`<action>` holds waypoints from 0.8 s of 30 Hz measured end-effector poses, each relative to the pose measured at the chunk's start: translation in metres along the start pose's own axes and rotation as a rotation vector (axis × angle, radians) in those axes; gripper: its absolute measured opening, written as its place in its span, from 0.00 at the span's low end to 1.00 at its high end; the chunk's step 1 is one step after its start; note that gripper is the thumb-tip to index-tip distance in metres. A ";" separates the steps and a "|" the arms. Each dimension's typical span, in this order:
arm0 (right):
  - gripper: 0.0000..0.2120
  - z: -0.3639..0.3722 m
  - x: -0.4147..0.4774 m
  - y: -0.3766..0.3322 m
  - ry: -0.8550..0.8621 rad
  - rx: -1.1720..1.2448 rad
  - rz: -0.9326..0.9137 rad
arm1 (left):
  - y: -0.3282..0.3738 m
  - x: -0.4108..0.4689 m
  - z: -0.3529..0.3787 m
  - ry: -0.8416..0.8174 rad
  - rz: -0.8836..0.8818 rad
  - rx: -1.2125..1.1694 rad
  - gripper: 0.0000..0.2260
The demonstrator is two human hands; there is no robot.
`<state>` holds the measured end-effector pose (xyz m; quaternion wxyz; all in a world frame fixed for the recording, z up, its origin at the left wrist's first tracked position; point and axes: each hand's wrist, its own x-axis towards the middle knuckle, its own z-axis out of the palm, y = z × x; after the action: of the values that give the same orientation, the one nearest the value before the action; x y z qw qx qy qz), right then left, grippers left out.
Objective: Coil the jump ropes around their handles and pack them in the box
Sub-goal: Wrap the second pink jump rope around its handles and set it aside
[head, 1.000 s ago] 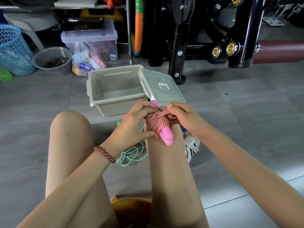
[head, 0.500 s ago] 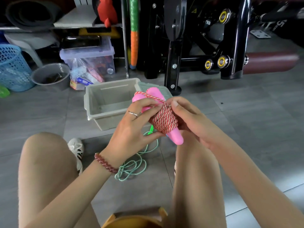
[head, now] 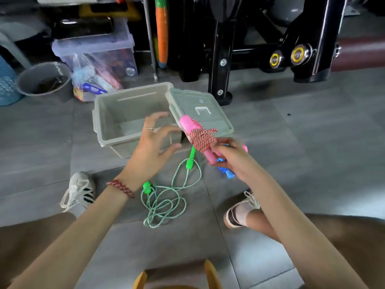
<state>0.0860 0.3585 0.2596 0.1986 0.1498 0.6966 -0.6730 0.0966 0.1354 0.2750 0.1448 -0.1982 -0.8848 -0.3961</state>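
Note:
My right hand (head: 231,157) grips the pink jump rope (head: 198,136), its red-white cord coiled tight around the two pink handles, held in the air at the right front corner of the grey box (head: 108,126). The box stands open on the floor, nothing visible inside; its lid (head: 204,109) leans at its right side. My left hand (head: 154,142) hovers with fingers spread over the box's front rim, holding nothing. A green jump rope (head: 162,203) lies loose on the floor between my feet. A blue jump rope (head: 226,171) shows partly under my right hand.
A black exercise machine (head: 270,49) stands behind the box. A clear storage bin (head: 98,57), a grey bucket (head: 45,80) and a blue basket (head: 6,84) sit at the back left. My shoes (head: 79,190) flank the green rope. A wooden stool edge (head: 177,276) is below.
My left hand has let go of the pink bundle and opened over the box. My right hand alone carries the bundle, now lower and to the right. My knees have spread apart.

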 end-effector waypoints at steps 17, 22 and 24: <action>0.16 -0.043 0.139 0.221 0.233 -0.492 0.180 | -0.156 -0.043 0.111 -0.239 -0.588 -0.231 0.20; 0.13 -0.030 0.151 0.223 0.310 -1.026 0.323 | -0.191 -0.073 0.127 -0.255 -0.710 -0.176 0.16; 0.15 -0.015 0.155 0.213 0.347 -1.332 0.200 | -0.209 -0.089 0.133 -0.280 -0.764 -0.125 0.16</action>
<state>0.0500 0.3749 -0.0012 0.1950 0.1652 0.9656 -0.0469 0.0646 0.0878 0.0183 -0.1470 0.0841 -0.8801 -0.4437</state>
